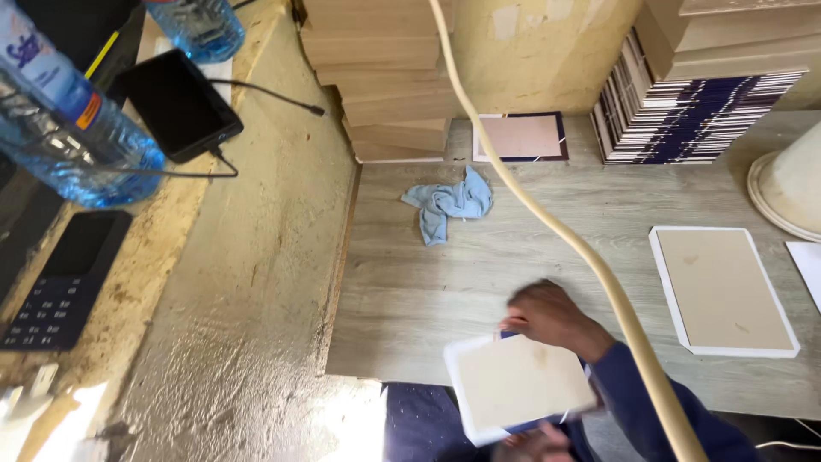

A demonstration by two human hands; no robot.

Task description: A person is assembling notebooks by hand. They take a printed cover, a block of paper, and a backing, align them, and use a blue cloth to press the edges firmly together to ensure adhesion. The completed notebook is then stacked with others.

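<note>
My right hand [552, 318] grips the upper edge of a cream board with a white border [513, 383], held tilted over the near edge of the grey wood-grain table [410, 291]. A blue sleeve runs from that hand to the lower right. My left hand [532, 445] shows only partly at the bottom, its fingers at the board's lower edge. A dark blue piece peeks out from under the board.
A thick cream hose [556, 224] crosses diagonally above the table. Also on the table are a crumpled blue cloth [449, 202], a second bordered board [723, 291], stacked dark blue covers [693, 120] and tan boards [385, 77]. Water bottles [68, 128], a phone [178, 104] and a calculator [60, 282] sit on the left ledge.
</note>
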